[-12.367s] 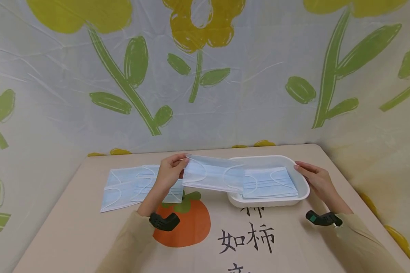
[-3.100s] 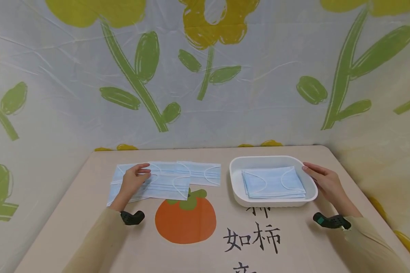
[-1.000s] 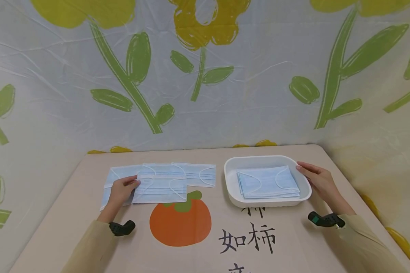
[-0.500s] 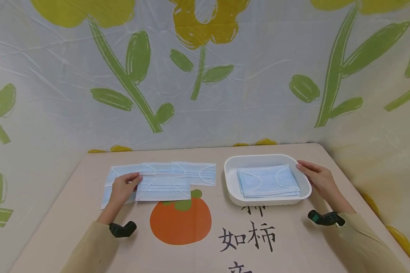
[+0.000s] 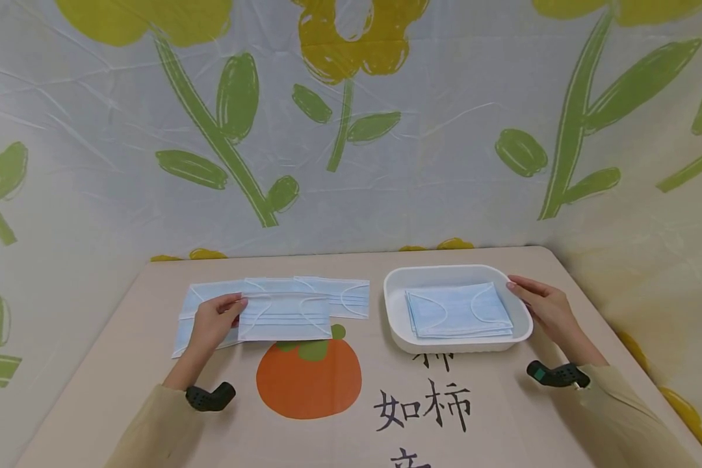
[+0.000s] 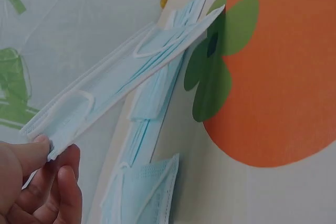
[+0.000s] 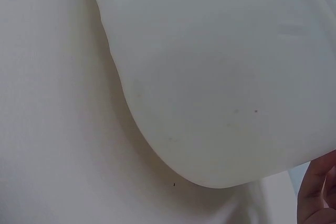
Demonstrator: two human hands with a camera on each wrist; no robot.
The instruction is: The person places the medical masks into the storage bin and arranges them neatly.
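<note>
My left hand (image 5: pixel 210 324) pinches the left edge of a pale blue disposable face mask (image 5: pixel 285 318) between thumb and fingers. In the left wrist view this mask (image 6: pixel 118 85) is lifted clear of the masks beneath it, tilted, its ear loops showing. Several other face masks (image 5: pixel 348 299) lie overlapping on the table, partly hidden by the hand and the held mask. To the right stands a white plastic tray (image 5: pixel 393 330) with a small stack of face masks (image 5: pixel 462 311) inside. My right hand (image 5: pixel 548 313) grips the tray's right end, thumb at the rim; the right wrist view shows the tray's outer wall (image 7: pixel 210 87).
The beige tabletop (image 5: pixel 123 403) carries a printed orange persimmon (image 5: pixel 309 383) and black characters (image 5: pixel 424 406). A flower-patterned cloth (image 5: pixel 444 162) hangs behind and at the sides of the table. Each wrist wears a black device (image 5: pixel 210 396).
Earlier, my left hand laid a mask towards the tray, whose stack now lies flat. Since then it has moved back left, pinched another mask and raised it slightly. My right hand stays at the tray.
</note>
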